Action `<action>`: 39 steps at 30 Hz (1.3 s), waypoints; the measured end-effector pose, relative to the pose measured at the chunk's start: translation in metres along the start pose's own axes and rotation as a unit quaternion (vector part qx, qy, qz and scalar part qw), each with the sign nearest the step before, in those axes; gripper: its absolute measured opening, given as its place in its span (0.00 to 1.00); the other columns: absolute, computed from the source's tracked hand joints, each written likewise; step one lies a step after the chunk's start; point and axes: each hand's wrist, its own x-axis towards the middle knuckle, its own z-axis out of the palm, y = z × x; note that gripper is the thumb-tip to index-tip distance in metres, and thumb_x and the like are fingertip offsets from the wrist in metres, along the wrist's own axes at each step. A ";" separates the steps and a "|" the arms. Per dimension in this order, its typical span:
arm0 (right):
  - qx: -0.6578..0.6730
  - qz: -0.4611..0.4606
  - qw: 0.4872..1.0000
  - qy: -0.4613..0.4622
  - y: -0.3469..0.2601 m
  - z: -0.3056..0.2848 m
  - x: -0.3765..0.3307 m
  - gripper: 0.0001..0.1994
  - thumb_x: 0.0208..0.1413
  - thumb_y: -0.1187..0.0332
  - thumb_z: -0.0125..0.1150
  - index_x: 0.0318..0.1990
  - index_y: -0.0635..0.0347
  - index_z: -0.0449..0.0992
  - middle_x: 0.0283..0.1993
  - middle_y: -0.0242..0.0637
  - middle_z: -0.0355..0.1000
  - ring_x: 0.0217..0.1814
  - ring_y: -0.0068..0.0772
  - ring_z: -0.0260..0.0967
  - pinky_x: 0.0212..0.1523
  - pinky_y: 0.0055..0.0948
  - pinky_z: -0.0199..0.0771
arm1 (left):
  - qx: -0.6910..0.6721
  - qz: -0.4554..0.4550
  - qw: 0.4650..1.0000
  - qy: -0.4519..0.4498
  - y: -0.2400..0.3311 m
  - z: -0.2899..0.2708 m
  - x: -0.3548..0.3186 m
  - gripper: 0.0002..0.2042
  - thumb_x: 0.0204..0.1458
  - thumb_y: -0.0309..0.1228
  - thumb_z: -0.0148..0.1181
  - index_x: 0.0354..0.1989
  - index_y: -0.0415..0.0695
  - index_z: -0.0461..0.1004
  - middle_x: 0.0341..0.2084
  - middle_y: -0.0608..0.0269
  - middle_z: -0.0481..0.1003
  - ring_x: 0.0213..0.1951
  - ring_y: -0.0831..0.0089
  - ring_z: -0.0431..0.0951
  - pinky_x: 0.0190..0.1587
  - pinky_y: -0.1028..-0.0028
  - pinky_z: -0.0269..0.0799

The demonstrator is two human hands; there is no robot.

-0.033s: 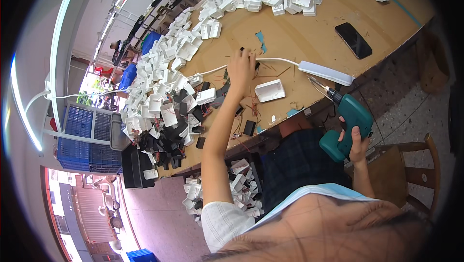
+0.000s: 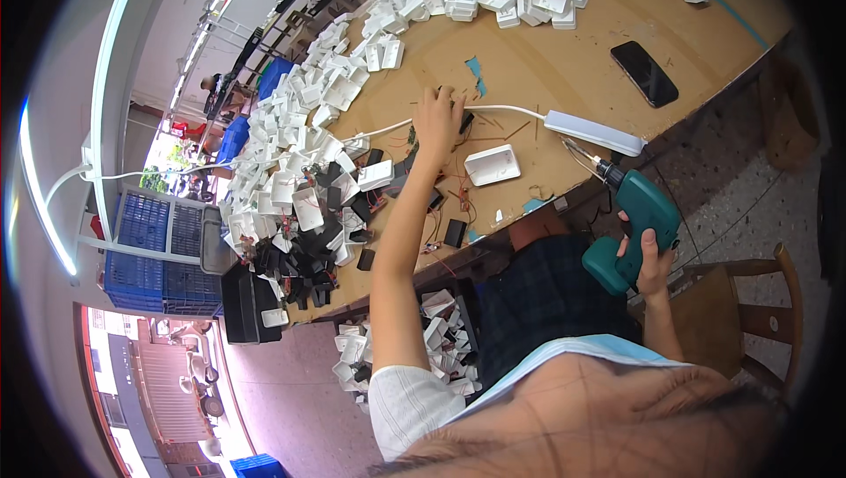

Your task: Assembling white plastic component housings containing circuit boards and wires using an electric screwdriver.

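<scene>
My right hand (image 2: 650, 265) is wrapped round the handle of a green cordless drill (image 2: 648, 214). Its bit points up and left, close to a white power strip (image 2: 595, 133) at the table's near edge. Further left, my left hand (image 2: 436, 125) reaches over the table with its fingers bent down, beside the strip's white cable (image 2: 502, 109). Dark bits show about its fingers, but what they grip is mostly hidden. An open white plastic box (image 2: 493, 165) lies to the right of that forearm. Small black cases (image 2: 455, 233) and thin red wires lie nearby.
White plastic boxes (image 2: 339, 88) heap along the table's far and left sides, with black cases (image 2: 308, 271) mixed in at the left. A black phone (image 2: 645, 74) lies at the right. Below the table stands a container of white parts (image 2: 436, 333). A wooden chair (image 2: 718, 319) is at the right.
My left hand has shifted slightly, and the dark piece at its fingertips is less visible there; more of a dark piece shows at its right side. The right hand and drill are still.
</scene>
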 end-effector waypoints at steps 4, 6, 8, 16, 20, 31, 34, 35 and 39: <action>-0.001 0.000 1.000 0.008 0.002 -0.003 0.001 0.27 0.69 0.53 0.51 0.64 0.68 0.68 0.56 0.48 0.76 0.31 0.27 0.72 0.33 0.28 0.75 | 0.045 -0.028 0.997 -0.057 -0.016 0.036 0.009 0.13 0.55 0.37 0.67 0.40 0.40 0.78 0.34 0.50 0.76 0.37 0.49 0.78 0.37 0.56 0.75; 0.003 -0.003 1.000 -0.002 0.000 0.001 -0.001 0.27 0.69 0.53 0.51 0.64 0.68 0.68 0.56 0.48 0.76 0.32 0.28 0.72 0.33 0.28 0.74 | 0.036 -0.058 0.996 -0.063 -0.039 0.043 0.007 0.13 0.54 0.36 0.68 0.38 0.39 0.77 0.33 0.49 0.76 0.37 0.49 0.78 0.36 0.56 0.75; 0.004 -0.004 1.000 -0.001 -0.001 0.000 -0.001 0.27 0.69 0.52 0.51 0.64 0.68 0.68 0.56 0.49 0.76 0.32 0.28 0.72 0.33 0.28 0.74 | 0.020 -0.086 0.993 -0.073 -0.051 0.045 0.007 0.13 0.53 0.35 0.68 0.35 0.37 0.76 0.33 0.48 0.77 0.36 0.50 0.79 0.36 0.56 0.75; 0.059 -0.003 0.998 0.033 -0.012 0.010 -0.002 0.22 0.67 0.59 0.55 0.57 0.72 0.73 0.51 0.50 0.78 0.29 0.30 0.73 0.30 0.29 0.75 | -0.588 -0.330 0.738 0.030 -0.087 -0.053 -0.037 0.16 0.63 0.21 0.58 0.58 0.37 0.64 0.49 0.55 0.76 0.49 0.72 0.79 0.46 0.75 0.78; 0.053 -0.005 0.999 0.014 -0.008 0.012 -0.003 0.22 0.68 0.59 0.54 0.58 0.72 0.73 0.51 0.50 0.78 0.29 0.29 0.73 0.30 0.29 0.76 | -0.596 -0.323 0.735 0.002 -0.047 -0.070 -0.102 0.14 0.65 0.19 0.54 0.58 0.35 0.68 0.53 0.54 0.73 0.54 0.70 0.77 0.55 0.73 0.77; 0.061 -0.001 0.998 -0.022 -0.007 0.027 -0.010 0.22 0.67 0.60 0.55 0.58 0.72 0.73 0.51 0.51 0.78 0.28 0.30 0.74 0.30 0.29 0.76 | -0.125 -0.225 0.954 0.156 0.019 -0.078 -0.191 0.14 0.63 0.20 0.51 0.54 0.43 0.77 0.52 0.48 0.70 0.54 0.55 0.73 0.55 0.63 0.70; 0.056 0.001 0.998 -0.019 -0.008 0.027 -0.012 0.22 0.67 0.60 0.55 0.58 0.71 0.72 0.51 0.51 0.78 0.28 0.30 0.73 0.30 0.30 0.75 | -0.174 -0.285 0.932 0.144 0.008 -0.092 -0.201 0.14 0.61 0.22 0.53 0.53 0.45 0.79 0.52 0.53 0.72 0.55 0.61 0.71 0.55 0.66 0.70; 0.053 0.002 0.998 -0.016 -0.008 0.028 -0.013 0.22 0.67 0.59 0.55 0.58 0.71 0.73 0.51 0.50 0.78 0.28 0.30 0.73 0.30 0.29 0.75 | -0.170 -0.285 0.932 0.144 0.007 -0.096 -0.204 0.14 0.61 0.22 0.53 0.53 0.45 0.79 0.52 0.53 0.72 0.55 0.61 0.71 0.55 0.66 0.70; 0.049 0.005 0.999 -0.016 -0.005 0.027 -0.014 0.21 0.68 0.60 0.54 0.57 0.71 0.73 0.50 0.50 0.78 0.28 0.29 0.73 0.30 0.29 0.75 | -0.109 -0.200 0.971 0.069 0.021 -0.112 -0.202 0.17 0.54 0.21 0.61 0.52 0.46 0.79 0.51 0.55 0.73 0.53 0.58 0.72 0.55 0.63 0.69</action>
